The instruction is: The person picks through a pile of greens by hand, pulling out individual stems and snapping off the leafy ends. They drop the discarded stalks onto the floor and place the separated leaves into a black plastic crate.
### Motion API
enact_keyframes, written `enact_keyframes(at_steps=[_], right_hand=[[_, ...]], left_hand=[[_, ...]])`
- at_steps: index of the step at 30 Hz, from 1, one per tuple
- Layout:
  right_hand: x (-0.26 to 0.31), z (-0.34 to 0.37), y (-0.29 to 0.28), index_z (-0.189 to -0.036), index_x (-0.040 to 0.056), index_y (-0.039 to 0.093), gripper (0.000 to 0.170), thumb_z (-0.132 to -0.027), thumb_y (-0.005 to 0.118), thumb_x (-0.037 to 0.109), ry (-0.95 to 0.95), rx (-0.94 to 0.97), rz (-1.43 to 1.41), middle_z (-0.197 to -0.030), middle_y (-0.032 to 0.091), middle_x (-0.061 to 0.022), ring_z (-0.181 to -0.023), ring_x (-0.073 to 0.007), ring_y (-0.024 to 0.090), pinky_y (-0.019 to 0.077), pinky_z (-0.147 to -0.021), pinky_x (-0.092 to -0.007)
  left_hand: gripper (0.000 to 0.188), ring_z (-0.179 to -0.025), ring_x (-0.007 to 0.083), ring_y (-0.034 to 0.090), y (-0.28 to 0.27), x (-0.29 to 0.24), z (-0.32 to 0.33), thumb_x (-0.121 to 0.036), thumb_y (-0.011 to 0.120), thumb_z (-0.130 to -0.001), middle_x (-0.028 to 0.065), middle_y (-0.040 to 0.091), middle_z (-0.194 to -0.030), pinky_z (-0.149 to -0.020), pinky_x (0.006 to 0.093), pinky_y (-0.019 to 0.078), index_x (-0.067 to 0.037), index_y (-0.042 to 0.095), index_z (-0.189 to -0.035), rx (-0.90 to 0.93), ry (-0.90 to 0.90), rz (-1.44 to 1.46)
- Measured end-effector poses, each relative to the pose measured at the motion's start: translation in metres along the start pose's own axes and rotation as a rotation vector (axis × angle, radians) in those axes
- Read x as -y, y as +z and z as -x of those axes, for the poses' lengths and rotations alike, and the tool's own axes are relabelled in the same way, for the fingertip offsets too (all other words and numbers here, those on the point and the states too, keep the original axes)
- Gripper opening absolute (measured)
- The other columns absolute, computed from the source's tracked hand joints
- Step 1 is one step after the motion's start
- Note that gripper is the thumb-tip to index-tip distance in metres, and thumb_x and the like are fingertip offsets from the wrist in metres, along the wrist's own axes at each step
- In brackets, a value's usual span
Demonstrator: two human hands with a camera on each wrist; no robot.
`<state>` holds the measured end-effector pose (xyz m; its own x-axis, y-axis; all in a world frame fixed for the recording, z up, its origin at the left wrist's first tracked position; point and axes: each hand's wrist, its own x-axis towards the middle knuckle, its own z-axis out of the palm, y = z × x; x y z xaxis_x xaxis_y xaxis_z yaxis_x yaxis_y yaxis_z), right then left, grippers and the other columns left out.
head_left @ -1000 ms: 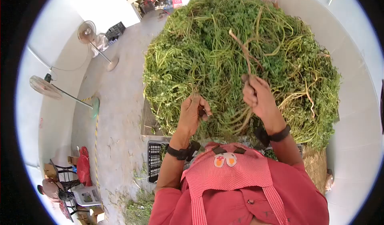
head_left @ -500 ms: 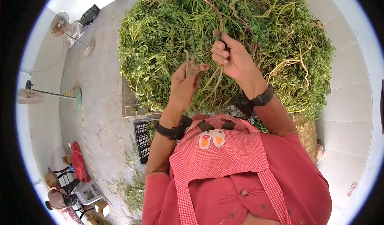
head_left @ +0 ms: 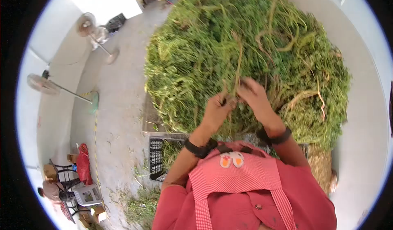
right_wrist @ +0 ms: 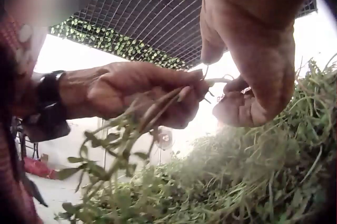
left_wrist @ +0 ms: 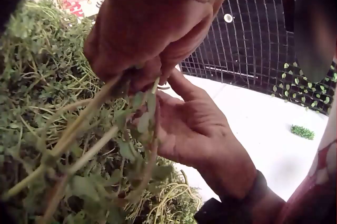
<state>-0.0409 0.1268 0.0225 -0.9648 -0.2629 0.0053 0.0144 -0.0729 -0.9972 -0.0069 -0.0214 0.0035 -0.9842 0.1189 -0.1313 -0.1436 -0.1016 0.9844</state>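
Both hands meet over the front of a large heap of leafy green stems (head_left: 184, 66). My left hand (head_left: 215, 113) pinches a small bunch of stems; in the right wrist view that bunch (right_wrist: 155, 111) hangs leafy below the left hand (right_wrist: 139, 92). Close beside it, my right hand (head_left: 258, 101) has its fingers curled round a thin stem, which spans the small gap between the hands in the right wrist view. A long stem (head_left: 239, 62) stands up from the hands, blurred. In the left wrist view, leafy stems (left_wrist: 79, 129) run down from the left hand (left_wrist: 152, 24); its fingertips are partly hidden.
A black plastic crate (head_left: 156, 158) with greens inside stands below the heap's left front. Loose greens (head_left: 143, 205) lie on the floor. Two standing fans (head_left: 86, 24) are at the left, a woven basket or sack (head_left: 320, 168) at right. A seated person is at lower left.
The hands were apart, each holding stems; now they have come together over the heap's front. The head view tilted down, then back up.
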Motion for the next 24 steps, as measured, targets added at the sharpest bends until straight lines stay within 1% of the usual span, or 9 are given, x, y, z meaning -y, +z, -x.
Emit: enact_keyframes(at_steps=[2, 5, 7, 9, 13, 15, 18, 22, 24], right_hand=[[-0.007, 0.007, 0.002, -0.102, -0.0026, 0.058, 0.034, -0.084, 0.064, 0.025, 0.039, 0.009, 0.197, -0.068, 0.054, 0.0026, -0.056, -0.0039, 0.045, 0.0346, -0.048, -0.0198], [-0.017, 0.007, 0.004, -0.099, -0.0029, 0.060, 0.033, -0.082, 0.065, 0.025, 0.055, 0.008, 0.123, -0.063, 0.054, 0.0012, -0.052, -0.0047, 0.044, 0.0339, -0.046, -0.0202], [-0.012, 0.006, 0.000, -0.094, -0.0032, 0.061, 0.029, -0.083, 0.066, 0.023, 0.102, 0.020, 0.074, -0.068, 0.053, -0.0003, -0.055, -0.0048, 0.046, 0.0338, -0.047, -0.0196], [-0.014, 0.006, -0.006, -0.090, -0.0034, 0.062, 0.022, -0.084, 0.064, 0.018, -0.017, 0.026, 0.062, -0.075, 0.051, -0.0005, -0.058, -0.0054, 0.046, 0.0361, -0.049, -0.0206], [-0.012, 0.009, -0.016, -0.088, -0.0031, 0.062, 0.016, -0.084, 0.062, 0.012, -0.101, 0.076, 0.153, -0.077, 0.049, -0.0007, -0.062, -0.0068, 0.048, 0.0392, -0.054, -0.0221], [-0.010, 0.009, -0.021, -0.089, -0.0026, 0.062, 0.014, -0.083, 0.062, 0.010, -0.183, 0.127, 0.430, -0.082, 0.050, -0.0017, -0.069, -0.0082, 0.050, 0.0416, -0.058, -0.0238], [-0.016, 0.010, -0.025, -0.091, -0.0017, 0.062, 0.016, -0.083, 0.062, 0.012, -0.237, 0.185, 0.258, -0.090, 0.050, -0.0033, -0.076, -0.0092, 0.051, 0.0421, -0.062, -0.0235], [-0.018, 0.011, -0.029, -0.095, -0.0008, 0.063, 0.018, -0.084, 0.063, 0.014, -0.273, 0.213, 0.253, -0.097, 0.049, -0.0037, -0.078, -0.0096, 0.051, 0.0423, -0.065, -0.0235], [-0.016, 0.013, -0.028, -0.097, -0.0009, 0.063, 0.020, -0.084, 0.062, 0.014, -0.255, 0.233, 0.125, -0.101, 0.050, -0.0043, -0.078, -0.0098, 0.051, 0.0426, -0.067, -0.0234]], left_hand=[[0.008, -0.061, 0.0043, 0.044, 0.000, 0.006, -0.001, -0.008, 0.058, -0.087, -0.0038, 0.055, -0.070, -0.053, 0.0206, 0.0358, -0.001, 0.059, -0.091, -0.018, -0.015, 0.016], [0.008, -0.060, 0.0046, 0.046, 0.003, 0.011, -0.003, -0.005, 0.056, -0.087, -0.0023, 0.058, -0.072, -0.053, 0.0206, 0.0377, -0.001, 0.057, -0.094, -0.014, 0.143, -0.028], [0.009, -0.055, 0.0052, 0.044, 0.005, 0.012, -0.003, -0.008, 0.055, -0.089, -0.0014, 0.055, -0.070, -0.048, 0.0217, 0.0369, -0.001, 0.058, -0.093, 0.020, 0.157, -0.067], [0.010, -0.054, 0.0049, 0.045, 0.007, 0.006, -0.001, -0.010, 0.055, -0.089, -0.0009, 0.056, -0.070, -0.048, 0.0214, 0.0366, -0.001, 0.058, -0.093, 0.055, 0.149, 0.004], [0.013, -0.052, 0.0035, 0.043, -0.004, 0.007, -0.002, -0.013, 0.056, -0.090, -0.0021, 0.055, -0.069, -0.045, 0.0200, 0.0322, -0.002, 0.059, -0.096, 0.198, -0.007, 0.122], [0.015, -0.052, 0.0030, 0.043, -0.009, 0.008, -0.001, -0.014, 0.057, -0.090, -0.0026, 0.055, -0.069, -0.044, 0.0197, 0.0305, -0.003, 0.060, -0.099, 0.249, -0.083, 0.130], [0.014, -0.053, 0.0024, 0.041, -0.010, 0.005, 0.000, -0.014, 0.057, -0.089, -0.0037, 0.054, -0.068, -0.042, 0.0198, 0.0274, -0.006, 0.062, -0.099, 0.340, -0.145, 0.263], [0.012, -0.059, 0.0018, 0.041, -0.002, -0.002, 0.000, -0.013, 0.059, -0.088, -0.0057, 0.054, -0.073, -0.047, 0.0199, 0.0324, -0.007, 0.063, -0.097, 0.336, -0.036, 0.161], [0.012, -0.060, 0.0020, 0.042, 0.001, -0.002, -0.001, -0.013, 0.059, -0.088, -0.0061, 0.055, -0.075, -0.050, 0.0206, 0.0352, -0.006, 0.064, -0.097, 0.336, 0.031, 0.076]])
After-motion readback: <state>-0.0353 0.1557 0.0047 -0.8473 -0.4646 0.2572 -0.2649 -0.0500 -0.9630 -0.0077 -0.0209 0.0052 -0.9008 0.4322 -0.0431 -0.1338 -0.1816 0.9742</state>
